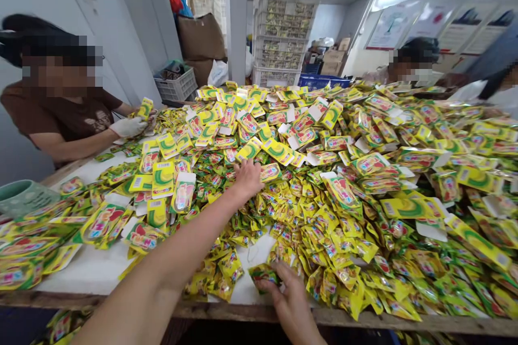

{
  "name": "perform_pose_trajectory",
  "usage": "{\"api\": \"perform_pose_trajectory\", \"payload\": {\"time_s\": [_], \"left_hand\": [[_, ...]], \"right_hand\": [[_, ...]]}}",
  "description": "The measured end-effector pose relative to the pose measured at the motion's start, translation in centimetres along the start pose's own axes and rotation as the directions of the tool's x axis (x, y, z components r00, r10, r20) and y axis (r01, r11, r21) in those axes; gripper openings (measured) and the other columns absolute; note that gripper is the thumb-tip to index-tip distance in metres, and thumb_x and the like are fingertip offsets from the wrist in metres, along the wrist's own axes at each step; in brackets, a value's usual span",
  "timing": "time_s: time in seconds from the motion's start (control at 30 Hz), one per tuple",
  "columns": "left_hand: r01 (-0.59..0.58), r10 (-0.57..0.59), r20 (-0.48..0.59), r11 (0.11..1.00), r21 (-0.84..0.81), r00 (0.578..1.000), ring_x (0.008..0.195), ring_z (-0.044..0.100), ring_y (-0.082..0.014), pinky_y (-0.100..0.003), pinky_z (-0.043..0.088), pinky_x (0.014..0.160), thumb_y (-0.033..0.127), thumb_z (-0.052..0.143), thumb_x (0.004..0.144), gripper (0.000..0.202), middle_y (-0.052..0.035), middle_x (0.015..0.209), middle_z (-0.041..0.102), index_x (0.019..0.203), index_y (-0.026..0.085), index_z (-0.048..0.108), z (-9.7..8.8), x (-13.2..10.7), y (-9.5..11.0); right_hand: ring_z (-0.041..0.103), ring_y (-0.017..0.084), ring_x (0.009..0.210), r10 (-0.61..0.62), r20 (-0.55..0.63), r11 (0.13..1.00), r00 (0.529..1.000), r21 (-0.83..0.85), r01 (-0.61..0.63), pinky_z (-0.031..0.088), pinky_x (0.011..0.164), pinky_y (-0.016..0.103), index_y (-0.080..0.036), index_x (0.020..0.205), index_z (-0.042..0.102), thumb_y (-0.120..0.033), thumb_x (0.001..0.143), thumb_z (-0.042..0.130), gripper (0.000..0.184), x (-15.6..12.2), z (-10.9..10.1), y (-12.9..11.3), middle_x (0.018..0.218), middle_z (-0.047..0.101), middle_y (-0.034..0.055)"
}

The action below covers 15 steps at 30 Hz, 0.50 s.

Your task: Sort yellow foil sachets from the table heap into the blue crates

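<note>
A big heap of small yellow-green sachets (pixel 324 210) and larger card-backed packs (pixel 279 151) covers the white table (pixel 93 272). My left hand (pixel 247 179) reaches far out over the heap, its fingers curled down into the sachets beside a card pack; what they grip is hidden. My right hand (pixel 289 294) lies near the table's front edge, with its fingers closed on a small green-yellow sachet (pixel 264 273).
A person in a brown shirt (pixel 60 113) sits at the left holding a pack in a gloved hand (pixel 129 126). Another person (pixel 413 64) sits at the far right. White crates (pixel 281 32) stand stacked at the back. A green cup (pixel 22 197) stands at the left edge.
</note>
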<state>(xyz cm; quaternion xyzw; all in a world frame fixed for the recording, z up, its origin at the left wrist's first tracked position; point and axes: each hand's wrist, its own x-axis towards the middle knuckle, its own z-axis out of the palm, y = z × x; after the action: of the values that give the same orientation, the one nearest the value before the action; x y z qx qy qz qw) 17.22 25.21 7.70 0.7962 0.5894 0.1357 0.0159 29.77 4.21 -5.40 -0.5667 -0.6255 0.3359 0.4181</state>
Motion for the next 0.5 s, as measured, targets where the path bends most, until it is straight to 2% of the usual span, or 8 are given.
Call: {"api": "perform_pose_trajectory", "payload": {"time_s": [0.1,0.17,0.23,0.3,0.33,0.4,0.43,0.5], "left_hand": [[-0.100,0.100,-0.002,0.995,0.012,0.995,0.111,0.046,-0.0312,-0.047,0.037,0.091,0.010,0.060,0.075,0.029,-0.0141,0.113,0.056,0.104,0.017,0.059,-0.6,-2.5,0.2],[-0.277,0.277,0.032,0.961,-0.017,0.960,0.113,0.045,-0.0298,-0.047,0.037,0.093,0.003,0.050,0.078,0.031,-0.0124,0.115,0.054,0.102,0.020,0.059,-1.1,-6.1,0.1],[-0.471,0.486,0.098,0.870,-0.143,0.868,0.116,0.045,-0.0281,-0.046,0.038,0.095,0.000,0.045,0.078,0.036,-0.0103,0.120,0.052,0.103,0.023,0.059,-1.3,-9.8,-0.3],[-0.514,0.577,0.113,0.788,-0.339,0.809,0.117,0.046,-0.0251,-0.042,0.040,0.096,-0.004,0.043,0.076,0.047,-0.0084,0.126,0.048,0.110,0.026,0.057,-0.5,-12.8,-0.8],[-0.463,0.552,0.088,0.766,-0.446,0.829,0.116,0.048,-0.0233,-0.040,0.042,0.096,-0.005,0.042,0.075,0.054,-0.0079,0.130,0.046,0.117,0.027,0.054,0.2,-14.0,-1.0],[-0.232,0.350,0.036,0.690,-0.686,0.936,0.110,0.054,-0.0202,-0.036,0.047,0.091,-0.004,0.043,0.074,0.066,-0.0092,0.135,0.043,0.132,0.029,0.042,2.3,-15.5,-1.3],[-0.086,0.212,0.050,0.588,-0.804,0.976,0.105,0.058,-0.0192,-0.035,0.049,0.088,-0.001,0.047,0.075,0.070,-0.0106,0.134,0.045,0.137,0.029,0.035,3.5,-15.9,-1.4],[0.171,-0.021,0.173,0.301,-0.938,0.985,0.096,0.064,-0.0190,-0.036,0.052,0.084,0.010,0.056,0.077,0.067,-0.0125,0.122,0.057,0.139,0.023,0.032,5.7,-16.7,-1.3]], "right_hand": [[0.064,0.025,0.090,0.092,-0.126,0.989,0.988,0.128,-0.076,0.051,0.078,0.032,-0.019,0.098,0.069,-0.036,0.082,0.063,0.024,0.7,-3.5,-0.4,0.096,0.070,0.0095],[0.060,0.027,0.107,0.046,-0.146,0.987,0.988,0.157,-0.022,0.049,0.088,0.035,-0.020,0.097,0.070,-0.036,0.079,0.066,0.024,1.7,-5.9,-1.3,0.113,0.066,0.0116],[0.051,0.028,0.121,-0.031,-0.063,0.984,0.998,0.173,0.041,0.042,0.100,0.038,-0.022,0.093,0.072,-0.034,0.075,0.072,0.022,2.9,-7.2,-2.4,0.128,0.059,0.0112],[0.055,0.028,0.116,-0.038,0.101,0.967,0.994,0.256,0.011,0.042,0.100,0.040,-0.022,0.094,0.073,-0.033,0.072,0.075,0.025,3.7,-6.8,-2.9,0.123,0.063,0.0107],[0.060,0.027,0.109,-0.014,0.164,0.946,0.986,0.321,-0.040,0.045,0.097,0.040,-0.022,0.097,0.073,-0.034,0.072,0.075,0.028,3.9,-6.1,-2.8,0.115,0.068,0.0104],[0.066,0.025,0.091,0.073,0.189,0.880,0.979,0.450,-0.153,0.051,0.084,0.039,-0.020,0.099,0.072,-0.039,0.071,0.075,0.034,3.7,-4.0,-2.0,0.097,0.073,0.0089],[0.066,0.023,0.083,0.132,0.159,0.843,0.978,0.502,-0.195,0.053,0.076,0.037,-0.019,0.098,0.072,-0.042,0.071,0.075,0.035,3.4,-3.0,-1.4,0.091,0.073,0.0080],[0.064,0.021,0.072,0.231,0.115,0.792,0.966,0.555,-0.255,0.053,0.063,0.033,-0.018,0.094,0.072,-0.045,0.071,0.074,0.035,2.6,-1.4,-0.3,0.082,0.072,0.0066]]}}
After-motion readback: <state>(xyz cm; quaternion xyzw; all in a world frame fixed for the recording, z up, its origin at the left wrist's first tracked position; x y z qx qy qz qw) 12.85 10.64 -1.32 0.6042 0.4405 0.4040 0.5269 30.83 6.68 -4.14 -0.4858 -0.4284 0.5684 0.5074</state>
